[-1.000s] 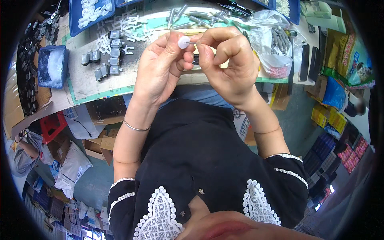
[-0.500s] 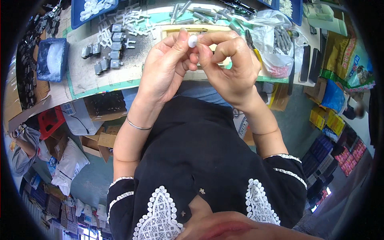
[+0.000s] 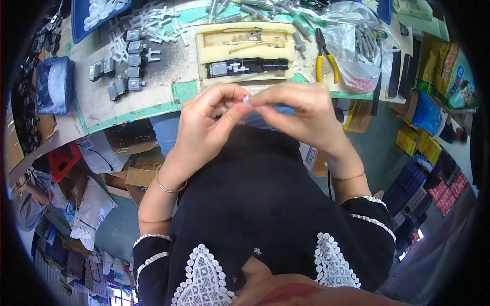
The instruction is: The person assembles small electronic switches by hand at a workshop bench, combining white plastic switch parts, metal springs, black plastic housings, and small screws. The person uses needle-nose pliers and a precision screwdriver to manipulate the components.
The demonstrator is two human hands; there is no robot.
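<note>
Currently, left hand [image 3: 205, 118]: thumb and forefinger are pinching a small white part [image 3: 247, 100], the other fingers curling in beneath.
Right hand [image 3: 306, 111]: thumb and forefinger are closing together on the same part from its right side; the fingertips are hiding the exact contact.
Small white part: it is sitting between the two hands' fingertips, just off the near edge of the worktop [image 3: 176, 64]; its finer shape is staying too small to read.
Pinch: light, even pressure is probably serving best, since a hard squeeze risks tilting or flicking out something this tiny.
Steadiness: one hand is ideally acting as the anchor while the other is making the fine adjustments, with both pairs of fingertips keeping in line.
Drop risk: the hands are hovering nearer the body than the worktop, so a slip is likely sending the part toward the lap; working over the worktop would be safer.
Yellow holder [image 3: 247, 53]: it is lying straight beyond the hands, cradling a black assembly [image 3: 274, 65].
Pliers [image 3: 323, 50]: they are resting beyond the right hand, yellow handles pointing toward the person.
Grey blocks [image 3: 134, 60]: they are standing beyond and left of the left hand.
</note>
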